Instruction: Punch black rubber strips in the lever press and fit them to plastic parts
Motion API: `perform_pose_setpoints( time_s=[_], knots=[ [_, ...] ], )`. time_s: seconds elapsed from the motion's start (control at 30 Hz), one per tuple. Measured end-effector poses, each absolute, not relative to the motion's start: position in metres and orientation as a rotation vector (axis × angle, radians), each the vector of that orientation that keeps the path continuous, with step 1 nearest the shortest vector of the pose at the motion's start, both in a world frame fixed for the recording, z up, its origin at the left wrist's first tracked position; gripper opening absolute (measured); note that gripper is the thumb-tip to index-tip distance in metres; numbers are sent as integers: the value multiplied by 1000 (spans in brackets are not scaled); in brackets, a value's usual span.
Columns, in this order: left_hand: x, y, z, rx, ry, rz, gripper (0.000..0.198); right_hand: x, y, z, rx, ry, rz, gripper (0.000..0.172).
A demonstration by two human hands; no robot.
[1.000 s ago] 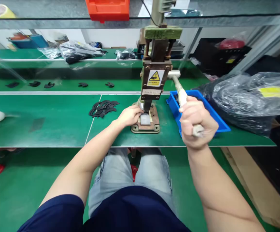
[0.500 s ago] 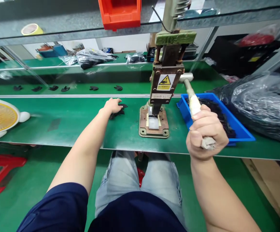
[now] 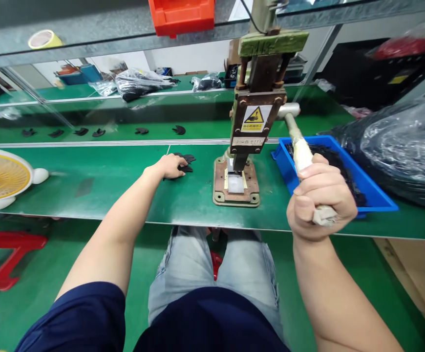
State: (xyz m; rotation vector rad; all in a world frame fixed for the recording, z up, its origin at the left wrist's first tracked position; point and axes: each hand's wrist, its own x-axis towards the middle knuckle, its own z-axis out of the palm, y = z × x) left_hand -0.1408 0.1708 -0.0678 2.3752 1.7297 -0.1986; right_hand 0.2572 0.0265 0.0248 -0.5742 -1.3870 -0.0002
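Press on bench, right hand gripping press lever, left hand at black parts left of press, blue bin right of press.

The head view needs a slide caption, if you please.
Left grip at the black parts, right grip around the press lever.

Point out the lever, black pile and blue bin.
Lever [image 3: 301, 149], head view: shaft above the grip.
Black pile [image 3: 188, 158], head view: exposed right end.
Blue bin [image 3: 285, 171], head view: left outer wall.

Grn flr | wht bk wall | gry metal shelf | red stool, L
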Motion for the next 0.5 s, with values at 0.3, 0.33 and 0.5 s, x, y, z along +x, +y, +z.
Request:
perform_pose_setpoints(
  time_s=[0.3,0.33,0.5],
  knots=[
    [-114,158,-49,2101,1648,205,29,261,20,26,-595,-1451,25,31],
    [-106,154,-46,2019,1661,334,32,260,21,26,-599,-1446,20,32],
    [-42,136,-42,1350,1379,734,27,260,20,26,-558,-1435,44,27]
  ],
)
